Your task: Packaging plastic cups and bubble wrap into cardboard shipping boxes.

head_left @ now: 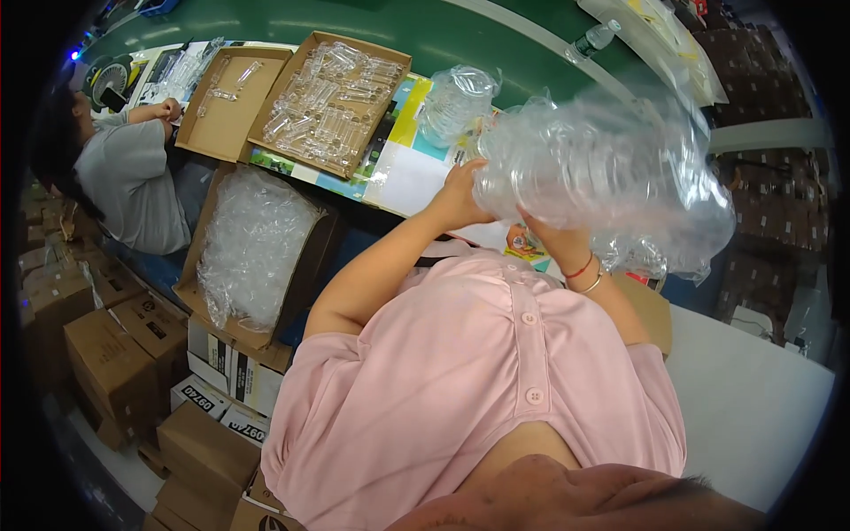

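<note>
A big transparent plastic bag (602,168) with a stack of round, see-through plastic pieces inside stretches to the right in front of my chest; its far end is smeared by motion. My left hand (461,196) is closed round the bag's left end, thumb on top. From below, my right hand (560,237) grips the same bag near its middle, its fingertips partly hidden by the plastic. Just beyond my left hand, a smaller bag of stacked transparent round pieces (456,104) sits on the worktable. A white sheet (405,177) lies beside my left wrist.
Left on the table are a shallow carton of transparent tubes (323,106) and a carton with few tubes (232,97). A bag-lined box (257,248) stands below them. Brown cartons (119,354) are stacked at left, near a seated person (133,173). A plastic bottle (595,40) lies far right.
</note>
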`<state>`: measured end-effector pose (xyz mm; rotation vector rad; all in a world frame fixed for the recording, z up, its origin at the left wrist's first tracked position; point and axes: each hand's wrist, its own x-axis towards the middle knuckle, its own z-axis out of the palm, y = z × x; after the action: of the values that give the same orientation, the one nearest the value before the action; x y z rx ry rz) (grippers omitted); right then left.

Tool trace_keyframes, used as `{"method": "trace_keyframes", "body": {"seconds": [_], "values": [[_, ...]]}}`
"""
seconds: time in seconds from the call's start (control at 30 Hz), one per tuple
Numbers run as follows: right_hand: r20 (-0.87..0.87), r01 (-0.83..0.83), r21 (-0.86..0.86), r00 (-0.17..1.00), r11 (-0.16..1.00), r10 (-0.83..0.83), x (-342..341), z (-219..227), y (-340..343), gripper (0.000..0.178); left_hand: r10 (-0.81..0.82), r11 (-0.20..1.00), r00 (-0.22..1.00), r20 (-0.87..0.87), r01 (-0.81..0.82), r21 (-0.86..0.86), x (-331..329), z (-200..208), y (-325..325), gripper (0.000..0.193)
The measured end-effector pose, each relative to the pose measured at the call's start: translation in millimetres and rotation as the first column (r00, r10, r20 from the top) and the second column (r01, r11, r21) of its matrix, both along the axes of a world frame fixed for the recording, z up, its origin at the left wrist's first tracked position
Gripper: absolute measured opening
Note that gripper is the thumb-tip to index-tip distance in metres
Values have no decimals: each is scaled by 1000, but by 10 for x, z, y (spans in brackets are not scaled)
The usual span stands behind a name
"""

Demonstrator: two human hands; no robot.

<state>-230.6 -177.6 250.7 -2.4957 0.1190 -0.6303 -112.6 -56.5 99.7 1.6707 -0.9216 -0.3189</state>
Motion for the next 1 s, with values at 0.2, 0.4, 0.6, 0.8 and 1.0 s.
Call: {"method": "trace_keyframes", "body": {"seconds": [0.2,0.4,0.6,0.8,1.0], "values": [[142,-56,61,989,997,47,363,628,-9,43,-249,952,928,-279,286,104,251,844,45,84],[81,-93,432,995,897,64,432,742,-14,46,-211,956,896,-391,273,108,248,908,54,89],[191,-72,396,982,915,-5,538,797,-3,47,-179,964,917,-356,236,124,285,915,74,87],[242,-87,341,970,936,2,692,1067,-144,66,-217,943,899,-381,294,156,400,1158,-67,79],[140,-20,468,989,883,-52,635,1206,-240,65,-223,935,899,-378,307,176,413,1143,-193,90]]}}
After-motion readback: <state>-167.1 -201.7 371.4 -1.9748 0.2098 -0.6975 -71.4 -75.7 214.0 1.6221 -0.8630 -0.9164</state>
